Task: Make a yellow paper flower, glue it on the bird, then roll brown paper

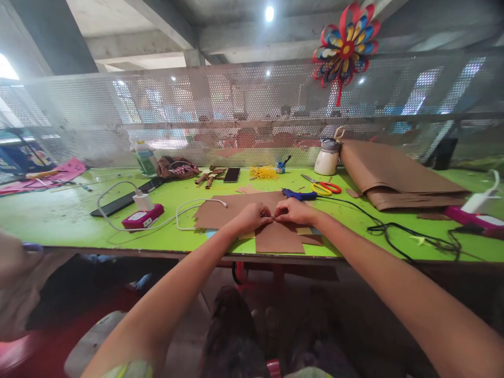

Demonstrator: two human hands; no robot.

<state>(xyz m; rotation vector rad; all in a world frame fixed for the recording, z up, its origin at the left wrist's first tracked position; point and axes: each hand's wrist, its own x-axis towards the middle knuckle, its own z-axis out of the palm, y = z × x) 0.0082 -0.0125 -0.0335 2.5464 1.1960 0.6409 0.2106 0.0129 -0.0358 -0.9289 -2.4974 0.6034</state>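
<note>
My left hand (252,216) and my right hand (294,211) meet over brown paper (279,241) near the table's front edge. The fingers of both hands are pinched together at the paper's upper edge, where a small fold seems to be held. Under and behind the hands lies a larger brown sheet (216,211). Just beyond my right hand is a blue glue gun (299,195), its black cord trailing right. Scissors (328,188) with red and yellow handles rest behind it.
A white cable (179,215) and purple power strip (142,215) lie left. Farther back are a phone (232,175), yellow shreds (263,172) and a white jug (327,157). Stacked brown paper (401,173) stands right. A person's arm (16,262) is at far left.
</note>
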